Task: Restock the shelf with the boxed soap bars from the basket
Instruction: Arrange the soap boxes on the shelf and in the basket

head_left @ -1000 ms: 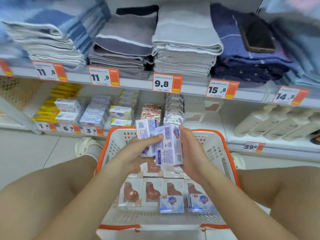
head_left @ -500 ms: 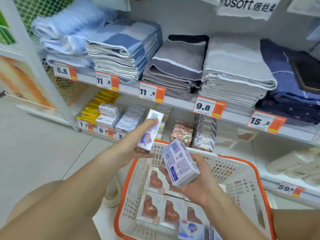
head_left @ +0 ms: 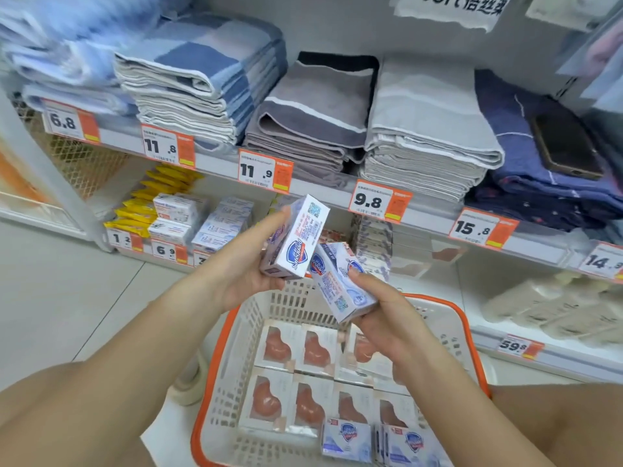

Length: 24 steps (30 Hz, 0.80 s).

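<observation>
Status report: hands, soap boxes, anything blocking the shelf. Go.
Left hand grips one soap box; right hand grips another. Both above the basket, short of the soap shelf. More boxes in basket. Nothing in the way.

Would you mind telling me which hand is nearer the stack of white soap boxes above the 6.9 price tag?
Left. The left hand, gripping a white soap box, is just right of the stack of white soap boxes; the right hand, gripping another box, is farther right, over the white basket with an orange rim.
</observation>
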Each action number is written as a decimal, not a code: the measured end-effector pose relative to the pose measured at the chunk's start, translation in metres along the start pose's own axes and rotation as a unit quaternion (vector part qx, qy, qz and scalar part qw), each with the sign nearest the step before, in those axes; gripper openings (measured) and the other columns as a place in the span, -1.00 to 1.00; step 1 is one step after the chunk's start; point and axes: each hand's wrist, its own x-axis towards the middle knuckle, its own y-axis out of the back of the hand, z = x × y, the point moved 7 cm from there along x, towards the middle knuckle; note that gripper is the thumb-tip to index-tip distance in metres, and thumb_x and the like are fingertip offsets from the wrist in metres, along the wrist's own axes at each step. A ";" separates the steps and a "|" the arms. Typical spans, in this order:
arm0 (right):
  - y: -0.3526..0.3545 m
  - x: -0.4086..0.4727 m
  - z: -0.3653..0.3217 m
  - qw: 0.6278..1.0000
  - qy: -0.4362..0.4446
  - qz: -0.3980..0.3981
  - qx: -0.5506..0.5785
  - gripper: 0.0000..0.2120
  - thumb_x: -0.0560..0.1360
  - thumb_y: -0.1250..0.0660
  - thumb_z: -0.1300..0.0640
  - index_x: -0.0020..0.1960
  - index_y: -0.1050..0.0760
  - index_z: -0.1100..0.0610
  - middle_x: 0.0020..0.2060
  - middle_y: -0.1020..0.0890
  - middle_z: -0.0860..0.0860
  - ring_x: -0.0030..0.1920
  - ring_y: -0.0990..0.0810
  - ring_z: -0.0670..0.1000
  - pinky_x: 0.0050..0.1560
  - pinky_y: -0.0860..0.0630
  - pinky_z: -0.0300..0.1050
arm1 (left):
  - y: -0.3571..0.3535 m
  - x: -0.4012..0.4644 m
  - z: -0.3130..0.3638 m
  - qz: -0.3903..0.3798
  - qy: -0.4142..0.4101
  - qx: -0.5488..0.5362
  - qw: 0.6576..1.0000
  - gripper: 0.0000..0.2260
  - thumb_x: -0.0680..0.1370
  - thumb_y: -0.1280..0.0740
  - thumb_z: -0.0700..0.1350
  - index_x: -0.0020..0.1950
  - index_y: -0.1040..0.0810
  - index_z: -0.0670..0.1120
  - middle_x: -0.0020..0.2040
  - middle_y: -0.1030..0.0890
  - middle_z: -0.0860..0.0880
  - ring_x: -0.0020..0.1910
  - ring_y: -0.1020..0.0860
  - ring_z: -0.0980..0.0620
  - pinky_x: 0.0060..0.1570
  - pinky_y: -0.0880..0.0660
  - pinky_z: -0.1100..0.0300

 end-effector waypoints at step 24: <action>0.018 -0.001 -0.031 0.991 0.087 0.042 -0.089 -0.59 0.48 -0.24 0.36 0.32 -0.45 0.24 0.08 -0.66 0.18 -0.08 -0.65 0.04 -0.10 -0.52 -0.17 | 0.030 -0.013 0.004 0.049 -0.040 -0.074 0.995 -0.72 0.38 -0.42 -0.09 0.08 -0.64 -0.03 -0.10 -0.67 -0.02 -0.24 -0.57 0.11 -0.22 -0.42 0.28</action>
